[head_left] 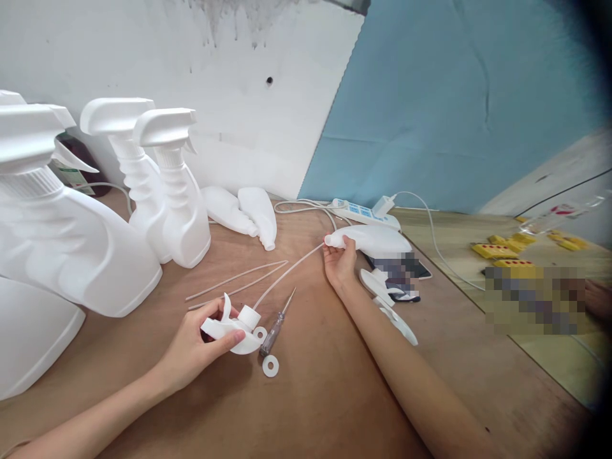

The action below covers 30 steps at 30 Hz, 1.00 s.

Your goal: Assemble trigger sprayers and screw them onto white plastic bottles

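My left hand is closed around a white spray trigger head, its collar facing up and away. A thin dip tube runs from that collar to the mouth of a white bottle. The bottle lies tilted on its side, neck toward the left, with my right hand gripping it at the neck. Whether the tube's tip is inside the mouth, I cannot tell. Below the trigger head lie a screwdriver and a white washer; a second washer is partly covered. Loose tubes rest beyond my left hand.
Several white spray bottles with heads on stand at left. Two headless bottles lie by the wall. A power strip sits at the back. More trigger heads lie beside my right forearm. Yellow pieces and another person's hand are at right.
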Motion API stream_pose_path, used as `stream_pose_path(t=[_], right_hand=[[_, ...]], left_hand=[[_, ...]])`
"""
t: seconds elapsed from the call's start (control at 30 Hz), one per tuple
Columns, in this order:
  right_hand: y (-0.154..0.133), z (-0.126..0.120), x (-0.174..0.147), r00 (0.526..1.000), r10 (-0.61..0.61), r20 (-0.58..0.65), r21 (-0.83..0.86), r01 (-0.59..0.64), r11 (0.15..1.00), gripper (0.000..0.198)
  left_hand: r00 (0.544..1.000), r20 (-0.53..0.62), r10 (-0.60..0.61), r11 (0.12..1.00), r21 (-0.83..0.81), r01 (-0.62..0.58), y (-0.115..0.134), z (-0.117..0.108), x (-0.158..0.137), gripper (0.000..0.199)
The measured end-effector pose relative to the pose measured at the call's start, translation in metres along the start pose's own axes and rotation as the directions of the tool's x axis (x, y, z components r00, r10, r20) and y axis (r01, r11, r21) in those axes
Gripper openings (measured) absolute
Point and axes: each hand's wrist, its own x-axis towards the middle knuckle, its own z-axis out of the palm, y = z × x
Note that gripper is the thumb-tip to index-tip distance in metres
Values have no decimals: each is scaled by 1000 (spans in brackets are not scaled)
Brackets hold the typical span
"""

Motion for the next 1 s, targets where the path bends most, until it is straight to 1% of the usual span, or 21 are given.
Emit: stream_pose_path(t=[0.1,0.2,0.3,0.4,0.47,0.57,0.63,0.73,0.77,0.8,0.83,0.87,0.93,1.0], right_hand=[[0,3,-7,995,48,84,7,-49,999,10],[0,9,-18,978,95,184,1,-97,995,11],[0,14,-30,942,161,294,-35,-157,987,12],[-3,17,-39,897,235,374,-85,-220,972,16],[-4,19,-46,860,283,425,-112,-260,959,19],[-4,23,-60,784,352,512,-161,-315,935,22],[0,27,-75,724,404,559,-210,-348,914,26],[8,30,-99,597,514,616,-293,-433,853,36],[11,31,-106,559,537,632,-311,-451,836,39],[13,32,-112,531,550,644,-321,-465,825,42],[15,32,-116,515,554,654,-323,-472,820,44],[17,33,-119,509,551,661,-319,-474,820,45],[18,34,-123,508,552,661,-318,-477,819,48],[17,35,-124,504,571,648,-341,-479,809,51]], left_hand=[[1000,4,0,1000,1,0,0,0,0,28],[1000,1,-8,1000,-5,8,-2,1,1,28],[999,4,-36,998,-42,36,-3,1,2,29],[997,-2,-81,992,-93,80,-5,1,3,31],[993,-66,-99,988,-122,90,-7,-1,4,33],[980,-170,-108,982,-172,78,-10,-3,5,35],[976,-179,-125,971,-223,84,-11,-4,6,38],[974,-159,-159,944,-314,103,-11,-3,8,40],[974,-155,-164,935,-340,103,-11,-2,8,41],[974,-157,-166,927,-360,100,-10,-2,9,41],[972,-162,-167,923,-373,96,-10,-1,9,41],[971,-170,-168,921,-378,93,-11,-1,10,40],[971,-177,-163,925,-369,88,-12,0,11,39],[974,-170,-148,932,-353,80,-14,0,11,42]])
